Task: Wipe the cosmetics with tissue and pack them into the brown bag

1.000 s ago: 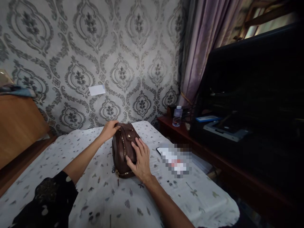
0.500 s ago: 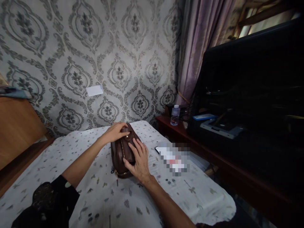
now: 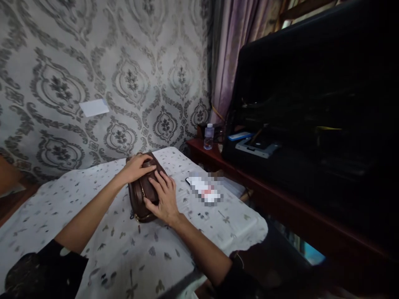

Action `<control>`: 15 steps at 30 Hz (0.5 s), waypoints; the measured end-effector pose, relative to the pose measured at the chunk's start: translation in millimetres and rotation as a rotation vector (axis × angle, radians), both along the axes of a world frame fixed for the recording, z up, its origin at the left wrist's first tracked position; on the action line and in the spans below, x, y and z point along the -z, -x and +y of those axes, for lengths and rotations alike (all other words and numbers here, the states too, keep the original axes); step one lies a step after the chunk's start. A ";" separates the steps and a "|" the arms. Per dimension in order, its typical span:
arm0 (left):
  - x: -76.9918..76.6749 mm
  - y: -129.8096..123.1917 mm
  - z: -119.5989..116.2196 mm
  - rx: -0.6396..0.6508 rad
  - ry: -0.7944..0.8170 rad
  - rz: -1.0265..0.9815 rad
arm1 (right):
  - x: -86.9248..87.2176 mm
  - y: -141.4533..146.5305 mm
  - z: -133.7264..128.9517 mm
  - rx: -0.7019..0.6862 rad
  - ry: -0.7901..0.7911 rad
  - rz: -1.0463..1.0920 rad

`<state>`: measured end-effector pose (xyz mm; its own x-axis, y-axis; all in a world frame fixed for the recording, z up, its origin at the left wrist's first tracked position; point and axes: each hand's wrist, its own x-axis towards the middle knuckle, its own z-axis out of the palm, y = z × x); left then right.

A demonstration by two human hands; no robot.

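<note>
A brown leather handbag with gold-coloured zips lies on the bed-like surface in front of me. My left hand reaches over its far end, fingers curled across the top edge and thumb stretched along the flap. On the bag's near right side rests my right hand, with spread fingers touching the flap and its thumb near the zip. The clasp is covered by my left hand, and the bag's inside cannot be seen.
A patterned white cloth covers the surface. A phone, blurred out, lies right of the bag. Farther right, a dark red ledge carries a plastic bottle and a large black screen-like object. The wallpapered wall stands behind.
My view has turned to the right, so everything sits farther left. My left thumb and fingers now cover the clasp that showed before. Right hand stays on the bag much as before.
</note>
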<state>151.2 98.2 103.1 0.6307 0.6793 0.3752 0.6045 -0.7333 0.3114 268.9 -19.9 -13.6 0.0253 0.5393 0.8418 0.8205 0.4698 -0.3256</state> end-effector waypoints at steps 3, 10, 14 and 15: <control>12.1 -1.6 -13.2 -0.064 -0.098 -0.018 | 0.4 0.2 -1.1 -0.001 0.018 0.001; 24.9 -1.5 -18.3 -0.048 -0.174 0.005 | 4.6 -4.4 -2.3 -0.016 0.031 0.004; 24.4 -0.6 -18.2 -0.030 -0.150 0.008 | 3.6 -7.7 -2.5 -0.059 0.000 0.021; 23.8 -0.4 -18.7 -0.030 -0.134 0.001 | 3.2 -8.1 -2.7 -0.069 0.002 0.019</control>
